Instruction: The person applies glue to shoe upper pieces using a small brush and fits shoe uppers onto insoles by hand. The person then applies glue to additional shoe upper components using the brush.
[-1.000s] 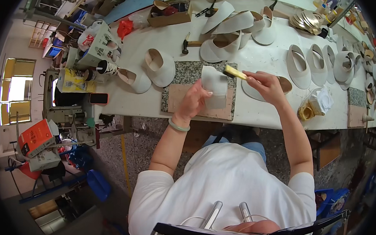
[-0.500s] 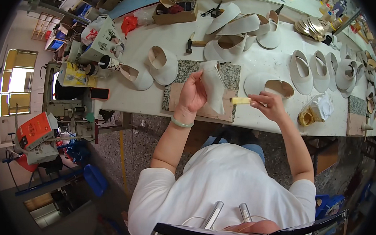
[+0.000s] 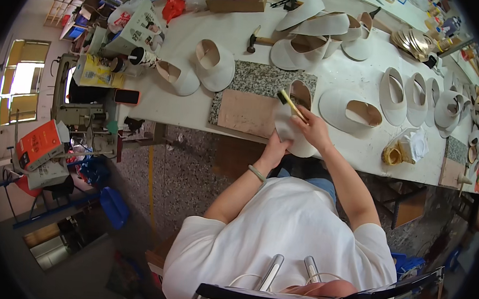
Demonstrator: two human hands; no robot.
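In front of my chest, just off the table's near edge, I hold a white shoe upper (image 3: 304,148) with a beige lining. My left hand (image 3: 275,150) is closed on its near left side. My right hand (image 3: 313,131) grips a small brush (image 3: 290,103) with a yellowish handle and a dark end, slanting across the shoe's opening. I cannot make out whether the dark end touches the shoe. Just left of the shoe, a pinkish board (image 3: 246,112) rests on a speckled stone slab (image 3: 255,74).
Two white shoes (image 3: 214,74) stand left of the slab, and another shoe (image 3: 338,109) lies to its right. Further right is an open glue jar (image 3: 392,155) beside crumpled white wrapping (image 3: 413,145). Behind the slab are a hammer (image 3: 252,42) and several stacked shoes (image 3: 297,54).
The shoe upper has come nearer my body and turned, so its opening now shows. My right hand has moved left with the brush, over the shoe. The view has shifted slightly.
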